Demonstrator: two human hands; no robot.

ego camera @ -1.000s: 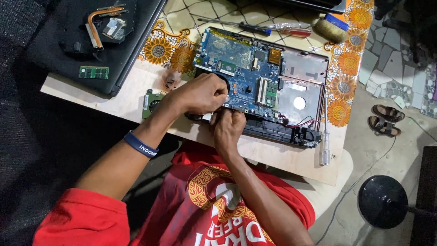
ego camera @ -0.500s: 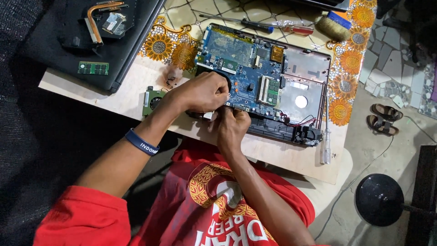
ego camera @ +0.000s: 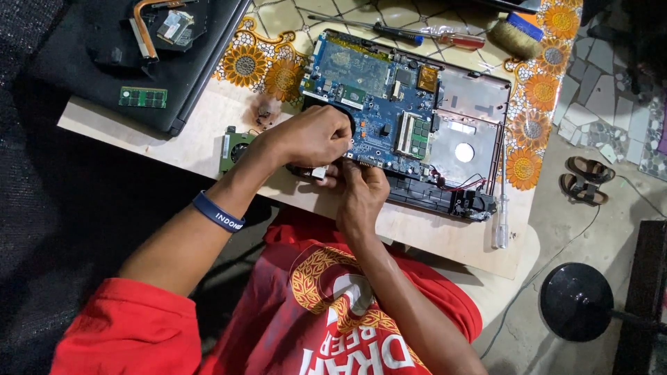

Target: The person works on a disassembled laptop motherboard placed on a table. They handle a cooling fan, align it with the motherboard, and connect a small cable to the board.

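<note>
A blue motherboard [ego camera: 375,76] lies in an opened black laptop chassis [ego camera: 479,111] on a small table. My left hand [ego camera: 313,135], with a blue wristband [ego camera: 217,212] on its wrist, is curled over the board's near-left corner and pinches a small silver metal part [ego camera: 319,172] there. Just to its right, my right hand [ego camera: 361,191] has its fingertips closed on the board's near edge, touching the left hand. What lies under the fingers is hidden.
A black laptop lid [ego camera: 83,69] at the far left carries a green memory stick [ego camera: 142,97] and a copper heat pipe [ego camera: 147,31]. Nearby are a green fan [ego camera: 235,147], a screwdriver [ego camera: 424,32], a brush [ego camera: 517,36] and a second screwdriver [ego camera: 500,215]. On the floor are sandals [ego camera: 587,179] and a black round base [ego camera: 577,302].
Both hands stay at the board's near-left corner. My right hand's fingers have crept slightly up against the left hand. The view shifted a little.
</note>
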